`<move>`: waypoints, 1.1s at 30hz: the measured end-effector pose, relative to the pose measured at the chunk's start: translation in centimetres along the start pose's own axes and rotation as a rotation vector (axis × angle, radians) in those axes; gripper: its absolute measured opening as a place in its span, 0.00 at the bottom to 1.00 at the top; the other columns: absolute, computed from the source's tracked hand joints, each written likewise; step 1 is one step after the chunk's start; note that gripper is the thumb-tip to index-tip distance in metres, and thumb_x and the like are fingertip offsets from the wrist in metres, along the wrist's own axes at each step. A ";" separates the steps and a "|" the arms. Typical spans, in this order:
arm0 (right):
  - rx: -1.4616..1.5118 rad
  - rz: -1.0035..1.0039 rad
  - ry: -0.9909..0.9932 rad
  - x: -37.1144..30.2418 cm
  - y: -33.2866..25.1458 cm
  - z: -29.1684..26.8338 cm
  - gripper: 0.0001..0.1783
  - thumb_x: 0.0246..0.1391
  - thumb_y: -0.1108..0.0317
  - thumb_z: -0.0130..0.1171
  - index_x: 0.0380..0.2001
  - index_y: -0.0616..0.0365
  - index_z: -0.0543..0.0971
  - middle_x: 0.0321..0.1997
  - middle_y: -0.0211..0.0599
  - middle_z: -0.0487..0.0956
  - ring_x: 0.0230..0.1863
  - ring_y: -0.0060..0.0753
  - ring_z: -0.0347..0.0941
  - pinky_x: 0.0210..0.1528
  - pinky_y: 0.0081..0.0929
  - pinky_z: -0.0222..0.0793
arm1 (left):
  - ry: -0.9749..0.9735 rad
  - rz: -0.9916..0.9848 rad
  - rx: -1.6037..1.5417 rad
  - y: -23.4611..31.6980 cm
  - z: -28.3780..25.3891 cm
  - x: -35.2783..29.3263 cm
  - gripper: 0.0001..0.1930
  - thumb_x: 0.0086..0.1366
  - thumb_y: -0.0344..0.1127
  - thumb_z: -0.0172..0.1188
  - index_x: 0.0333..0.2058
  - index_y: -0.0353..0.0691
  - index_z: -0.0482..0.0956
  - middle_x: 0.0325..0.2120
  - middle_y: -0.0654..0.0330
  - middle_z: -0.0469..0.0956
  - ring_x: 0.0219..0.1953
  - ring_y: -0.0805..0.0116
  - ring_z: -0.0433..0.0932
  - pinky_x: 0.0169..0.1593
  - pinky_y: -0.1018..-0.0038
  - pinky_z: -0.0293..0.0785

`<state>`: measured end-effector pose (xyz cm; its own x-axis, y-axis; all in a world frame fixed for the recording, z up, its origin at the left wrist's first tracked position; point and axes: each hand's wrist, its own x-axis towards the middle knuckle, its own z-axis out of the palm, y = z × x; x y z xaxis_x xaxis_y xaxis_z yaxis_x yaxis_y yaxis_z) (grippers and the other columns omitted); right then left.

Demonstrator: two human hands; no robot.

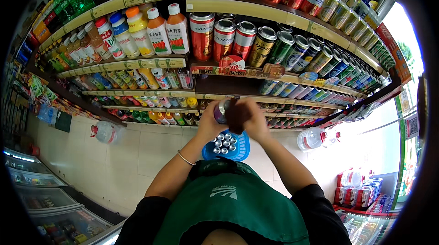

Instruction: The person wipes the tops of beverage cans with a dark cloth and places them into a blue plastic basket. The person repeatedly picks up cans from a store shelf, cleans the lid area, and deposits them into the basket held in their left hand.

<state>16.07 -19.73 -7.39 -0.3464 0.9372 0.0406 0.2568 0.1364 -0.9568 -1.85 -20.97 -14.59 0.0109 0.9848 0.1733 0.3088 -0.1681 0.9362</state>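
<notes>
Held up over the basket, a purple can (221, 113) with a silver top is wrapped by the fingers of my left hand (209, 121). A dark brown cloth (238, 118) is bunched in my right hand (256, 119) and presses against the can's side, hiding part of it. Below both hands a blue plastic basket (245, 146) stands on the floor. Several silver-topped cans (224, 143) stand upright inside it. Just beyond my hands is the dark gap of a shelf (228, 86).
Shelves ahead hold tall beer cans (224, 39), small cans and juice bottles (157, 32). Large water jugs stand on the floor at left (106, 132) and right (313, 139). Glass-topped freezers (68, 222) line the lower left. Packed drinks (354, 194) are stacked at lower right.
</notes>
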 end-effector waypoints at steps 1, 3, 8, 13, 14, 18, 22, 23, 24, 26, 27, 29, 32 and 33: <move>0.421 -0.025 0.148 0.0 0.9 0.2 0.26 0.45 0.88 0.51 0.50 0.58 0.72 0.51 0.40 0.74 0.55 0.34 0.71 0.54 0.29 0.69 | 0.023 -0.055 0.020 0.1 -0.1 -0.1 0.37 0.43 0.28 0.76 0.53 0.38 0.69 0.49 0.55 0.76 0.50 0.64 0.77 0.55 0.69 0.72; -0.116 -0.402 0.284 -0.2 -0.6 0.8 0.32 0.39 0.85 0.56 0.54 0.56 0.72 0.56 0.46 0.71 0.61 0.42 0.68 0.60 0.37 0.66 | 0.005 0.063 -0.104 0.5 -0.8 0.6 0.34 0.47 0.34 0.74 0.54 0.39 0.71 0.47 0.52 0.78 0.50 0.57 0.77 0.55 0.68 0.72; -0.970 -0.720 0.002 -0.1 -3.0 3.3 0.32 0.37 0.66 0.61 0.53 0.55 0.76 0.57 0.35 0.72 0.65 0.50 0.59 0.67 0.52 0.54 | -0.050 0.143 -0.178 0.3 0.2 0.2 0.26 0.58 0.37 0.64 0.55 0.40 0.70 0.50 0.54 0.76 0.53 0.58 0.75 0.56 0.68 0.71; -1.228 -0.183 -0.135 4.2 -5.8 4.0 0.19 0.41 0.60 0.64 0.39 0.54 0.79 0.43 0.33 0.78 0.50 0.45 0.71 0.54 0.42 0.69 | -0.186 0.005 0.373 0.6 0.2 0.0 0.32 0.46 0.45 0.74 0.49 0.40 0.75 0.44 0.52 0.78 0.49 0.52 0.76 0.48 0.62 0.74; -1.160 -0.192 -0.147 5.0 -6.0 3.7 0.18 0.42 0.60 0.64 0.38 0.53 0.79 0.43 0.33 0.78 0.49 0.45 0.72 0.53 0.42 0.69 | -0.161 -0.011 0.325 1.0 0.1 0.3 0.32 0.44 0.45 0.75 0.48 0.39 0.75 0.43 0.51 0.78 0.47 0.51 0.77 0.47 0.61 0.74; -0.467 -0.068 -0.308 8.1 -5.6 -0.1 0.16 0.52 0.62 0.59 0.45 0.51 0.78 0.44 0.39 0.79 0.45 0.38 0.76 0.48 0.32 0.71 | -0.005 -0.055 0.151 5.7 -0.9 0.2 0.37 0.41 0.42 0.77 0.49 0.36 0.73 0.40 0.48 0.80 0.43 0.51 0.80 0.46 0.63 0.75; 0.750 0.048 -0.274 7.2 -0.8 -1.1 0.24 0.58 0.64 0.57 0.55 0.62 0.71 0.50 0.38 0.78 0.51 0.31 0.74 0.57 0.27 0.66 | -0.074 -0.065 -0.129 6.6 -1.2 0.3 0.35 0.45 0.35 0.74 0.52 0.35 0.70 0.43 0.55 0.79 0.45 0.64 0.79 0.51 0.69 0.74; 0.857 -0.047 -0.191 6.5 0.2 -0.1 0.25 0.58 0.65 0.58 0.57 0.63 0.70 0.52 0.37 0.78 0.53 0.30 0.73 0.59 0.27 0.65 | -0.065 -0.081 -0.245 6.2 -1.2 0.3 0.33 0.46 0.34 0.73 0.52 0.35 0.70 0.42 0.57 0.79 0.44 0.66 0.78 0.51 0.69 0.73; 0.834 -0.190 -0.036 4.8 -1.4 2.0 0.27 0.59 0.66 0.55 0.61 0.64 0.67 0.61 0.41 0.71 0.62 0.35 0.66 0.66 0.31 0.57 | -0.037 -0.183 -0.436 5.8 -1.3 0.6 0.33 0.48 0.34 0.72 0.53 0.33 0.70 0.43 0.57 0.79 0.45 0.67 0.78 0.51 0.70 0.73; 0.485 -0.454 0.084 4.2 0.5 3.4 0.32 0.61 0.67 0.51 0.67 0.64 0.58 0.73 0.46 0.53 0.73 0.41 0.50 0.72 0.35 0.44 | -0.030 -0.245 -0.495 5.4 -2.1 1.2 0.30 0.52 0.33 0.69 0.54 0.34 0.69 0.45 0.58 0.78 0.45 0.70 0.77 0.51 0.72 0.73; 0.414 -0.469 0.131 3.5 0.4 4.1 0.34 0.62 0.67 0.49 0.68 0.64 0.55 0.75 0.46 0.48 0.75 0.44 0.45 0.73 0.37 0.41 | -0.029 -0.250 -0.526 5.1 -2.2 1.3 0.29 0.55 0.32 0.68 0.55 0.34 0.68 0.45 0.59 0.78 0.46 0.70 0.77 0.52 0.73 0.72; -0.076 -0.511 0.163 1.8 -0.8 4.4 0.36 0.60 0.70 0.50 0.69 0.64 0.52 0.76 0.53 0.46 0.76 0.54 0.42 0.74 0.41 0.40 | -0.002 -0.279 -0.716 3.8 -2.1 1.0 0.26 0.59 0.33 0.65 0.55 0.35 0.68 0.46 0.59 0.77 0.47 0.71 0.76 0.53 0.73 0.71; -0.344 -0.595 0.100 -1.3 0.4 4.5 0.40 0.54 0.77 0.55 0.68 0.65 0.52 0.74 0.56 0.48 0.75 0.61 0.42 0.74 0.48 0.41 | -0.010 -0.274 -0.868 3.0 -1.4 1.1 0.23 0.66 0.43 0.62 0.55 0.38 0.69 0.46 0.59 0.77 0.47 0.71 0.75 0.54 0.73 0.71; -0.372 -0.642 0.090 -2.5 1.2 4.8 0.42 0.51 0.79 0.57 0.69 0.65 0.52 0.74 0.56 0.49 0.75 0.63 0.42 0.74 0.50 0.41 | -0.012 -0.240 -0.875 2.1 -1.3 1.2 0.25 0.66 0.47 0.62 0.54 0.39 0.69 0.45 0.59 0.77 0.47 0.71 0.76 0.53 0.72 0.72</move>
<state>12.88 -23.44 -10.04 -0.4596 0.6573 0.5973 0.3226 0.7502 -0.5772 -2.39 -20.21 -12.06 0.0512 0.9972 -0.0547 -0.5287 0.0736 0.8456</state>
